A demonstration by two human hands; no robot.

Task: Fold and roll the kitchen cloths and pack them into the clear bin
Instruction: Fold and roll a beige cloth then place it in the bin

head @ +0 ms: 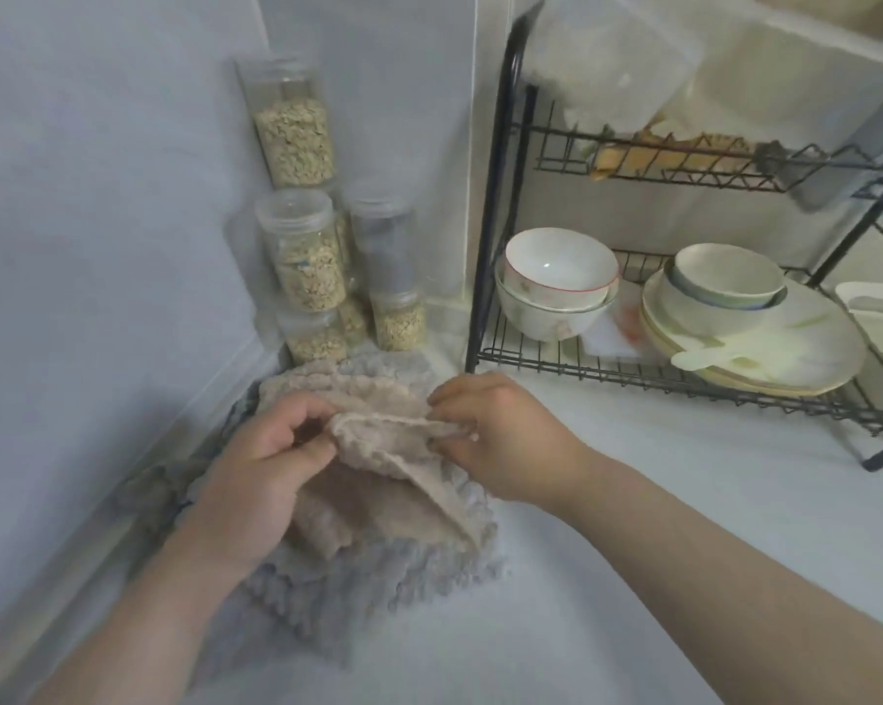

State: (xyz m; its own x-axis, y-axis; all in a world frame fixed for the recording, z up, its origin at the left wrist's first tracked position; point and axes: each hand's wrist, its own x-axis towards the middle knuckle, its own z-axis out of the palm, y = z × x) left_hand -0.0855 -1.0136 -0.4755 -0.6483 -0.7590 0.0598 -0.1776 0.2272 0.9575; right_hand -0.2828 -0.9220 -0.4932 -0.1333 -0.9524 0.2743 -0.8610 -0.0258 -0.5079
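Observation:
A beige kitchen cloth (pixel 378 493) lies bunched on top of a grey textured cloth (pixel 378 572) near the counter's back left corner. My left hand (pixel 256 480) pinches the beige cloth's upper edge at its left end. My right hand (pixel 500 440) pinches the same edge at its right end, so the hem is stretched between the two hands and lifted a little. More beige and grey fabric shows behind the hands. A clear bin (pixel 617 58) stands on the top shelf of the black rack, blurred.
Clear jars of oats (pixel 307 262) are stacked in the corner behind the cloths. A black wire dish rack (pixel 495 236) stands to the right with white bowls (pixel 556 282) and plates (pixel 765 343). White counter (pixel 632 552) spreads in front of the rack.

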